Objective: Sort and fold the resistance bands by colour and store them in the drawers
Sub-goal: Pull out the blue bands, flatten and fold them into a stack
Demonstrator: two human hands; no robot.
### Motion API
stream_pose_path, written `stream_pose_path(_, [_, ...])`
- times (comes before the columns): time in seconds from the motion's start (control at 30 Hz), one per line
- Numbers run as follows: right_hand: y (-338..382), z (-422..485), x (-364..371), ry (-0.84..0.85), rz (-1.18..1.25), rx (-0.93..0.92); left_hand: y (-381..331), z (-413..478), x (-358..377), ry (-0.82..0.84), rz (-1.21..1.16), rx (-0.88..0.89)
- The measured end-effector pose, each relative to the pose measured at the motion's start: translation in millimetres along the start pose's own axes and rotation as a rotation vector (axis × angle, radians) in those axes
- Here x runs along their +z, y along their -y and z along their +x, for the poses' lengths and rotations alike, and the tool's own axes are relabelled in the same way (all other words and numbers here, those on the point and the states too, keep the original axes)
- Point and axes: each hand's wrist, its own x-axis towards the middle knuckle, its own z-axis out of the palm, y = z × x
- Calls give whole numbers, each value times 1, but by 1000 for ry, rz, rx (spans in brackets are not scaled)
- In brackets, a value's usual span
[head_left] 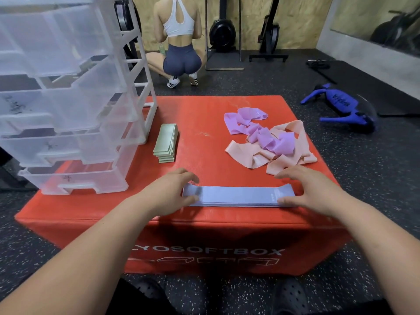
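Observation:
A flat stack of light blue bands (pixel 238 196) lies along the front edge of the red soft box (pixel 204 123). My left hand (pixel 172 192) pinches its left end between thumb and fingers. My right hand (pixel 306 192) rests on its right end, fingers spread over it. A folded pile of green bands (pixel 166 143) lies by the clear plastic drawer unit (pixel 68 105) on the box's left. Loose purple bands (pixel 256 130) are tangled with peach bands (pixel 291 153) at the right.
The drawer unit's drawers are pulled out in steps toward me. A person squats on the dark gym floor behind the box. A blue object (pixel 341 108) lies on the floor to the right. Gym machines stand against the wooden back wall.

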Motion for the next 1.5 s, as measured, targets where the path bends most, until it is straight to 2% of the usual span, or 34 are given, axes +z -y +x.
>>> stream_pose_path(0.1, [-1, -5, 3, 114, -49, -31, 3, -3, 1, 48, 39, 72])
stream_pose_path(0.33, [-2, -2, 5, 69, -106, -43, 7, -4, 3, -5, -4, 85])
stream_pose_path(0.7, [-5, -4, 5, 80, -27, -55, 7, -3, 5, -29, 22, 123])
stream_pose_path(0.77, [-4, -2, 4, 45, 47, -3, 4, -1, 5, -84, 48, 190])
stream_pose_path(0.87, [-5, 2, 2, -28, 129, 179, -4, 2, 4, -135, 49, 241])
stream_pose_path(0.97, [-8, 5, 7, 41, 116, 296, -8, 5, 6, -91, 59, 217])
stream_pose_path(1.13, [-4, 12, 12, 46, 235, 451, -7, 7, 6, -29, 8, 151])
stream_pose_path(1.2, [-4, 15, 8, 66, 214, 511, -7, 8, 6, -23, 13, 140])
stream_pose_path(1.33, [5, 15, 4, 132, 149, 519, -9, 9, 6, -17, 14, 127])
stream_pose_path(1.5, [17, 10, 0, 56, 233, 518, -11, 9, 7, -26, 48, 156])
